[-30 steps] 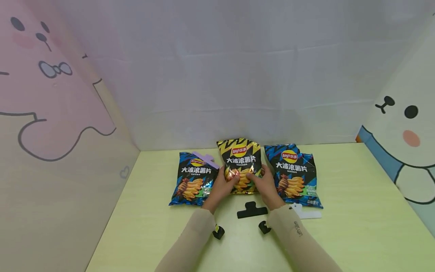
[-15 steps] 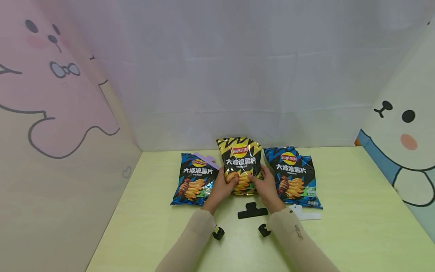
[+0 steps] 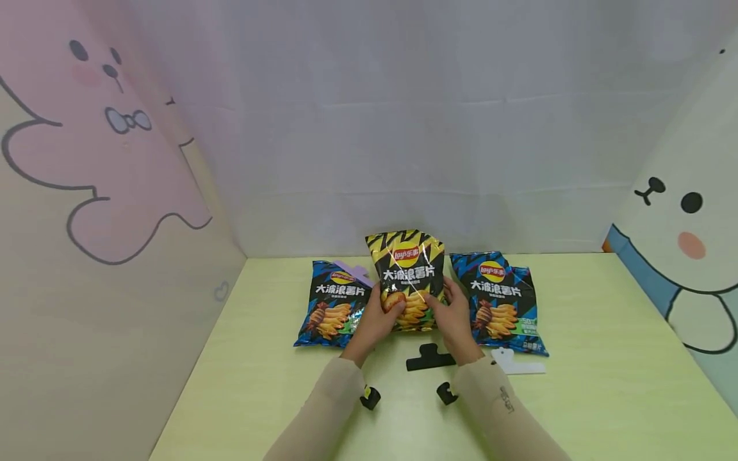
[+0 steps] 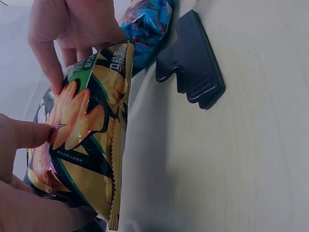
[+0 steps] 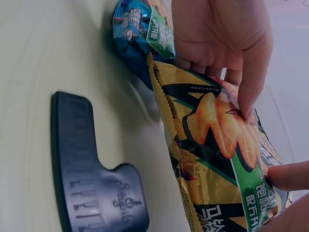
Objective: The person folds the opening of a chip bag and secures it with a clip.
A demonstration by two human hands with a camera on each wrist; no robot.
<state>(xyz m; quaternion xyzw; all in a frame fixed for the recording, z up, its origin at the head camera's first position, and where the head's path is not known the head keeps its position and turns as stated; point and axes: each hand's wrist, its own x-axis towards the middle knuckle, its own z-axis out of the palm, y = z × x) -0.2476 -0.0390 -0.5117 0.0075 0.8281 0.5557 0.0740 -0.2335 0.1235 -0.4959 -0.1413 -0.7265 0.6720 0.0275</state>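
My left hand (image 3: 373,320) and right hand (image 3: 452,317) grip a yellow-and-black bag of chips (image 3: 406,262) from its two sides, thumbs on its front. In the left wrist view the bag (image 4: 91,125) is pinched between thumb and fingers, its crimped bottom edge facing the table. The right wrist view shows the same bag (image 5: 217,140) with both thumbs pressing its face. What the fingers do behind it is mostly hidden. A black bag clip (image 3: 429,357) lies on the table just below the bag, partly behind my right wrist.
A blue chip bag (image 3: 331,307) lies at left with a purple clip (image 3: 359,272) at its top. Another blue chip bag (image 3: 498,307) lies at right, with a white clip (image 3: 519,363) in front. A white curtain (image 3: 369,160) hangs behind the table.
The head view has shifted slightly. Both hands keep their hold on the yellow bag, whose top stands a little higher against the table's back edge. The other bags and clips stay put.
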